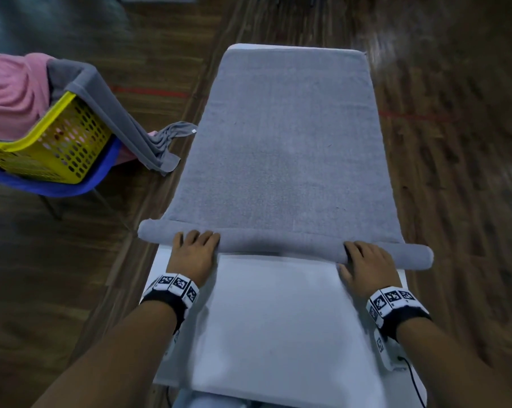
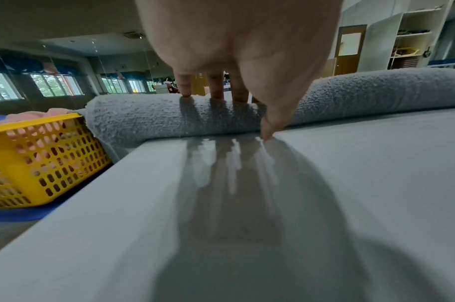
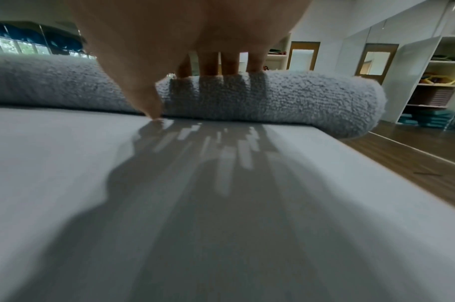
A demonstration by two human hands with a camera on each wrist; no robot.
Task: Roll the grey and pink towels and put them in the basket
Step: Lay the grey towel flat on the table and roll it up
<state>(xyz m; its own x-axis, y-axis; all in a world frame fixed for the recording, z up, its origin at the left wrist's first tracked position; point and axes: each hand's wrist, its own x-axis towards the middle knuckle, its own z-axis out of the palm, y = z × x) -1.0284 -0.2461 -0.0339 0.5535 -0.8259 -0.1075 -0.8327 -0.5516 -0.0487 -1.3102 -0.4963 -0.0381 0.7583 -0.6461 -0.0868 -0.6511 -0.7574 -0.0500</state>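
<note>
A grey towel (image 1: pixel 287 142) lies flat along the white table (image 1: pixel 278 319), its near end wound into a low roll (image 1: pixel 278 244) that overhangs both table edges. My left hand (image 1: pixel 194 250) rests on the roll's left part, fingers (image 2: pixel 216 85) straight over its top, thumb tip down at the table. My right hand (image 1: pixel 363 262) lies the same way on the right part, its fingers (image 3: pixel 208 63) over the roll (image 3: pixel 298 98). A yellow perforated basket (image 1: pixel 51 142) stands to the left, holding a pink towel (image 1: pixel 10 92), with another grey towel (image 1: pixel 116 113) draped over its rim.
The basket (image 2: pixel 40 159) sits on a blue chair (image 1: pixel 72 184) close to the table's left edge. Wooden floor (image 1: pixel 455 142) runs on both sides of the table. White shelves (image 3: pixel 438 77) and doors line the far wall on the right.
</note>
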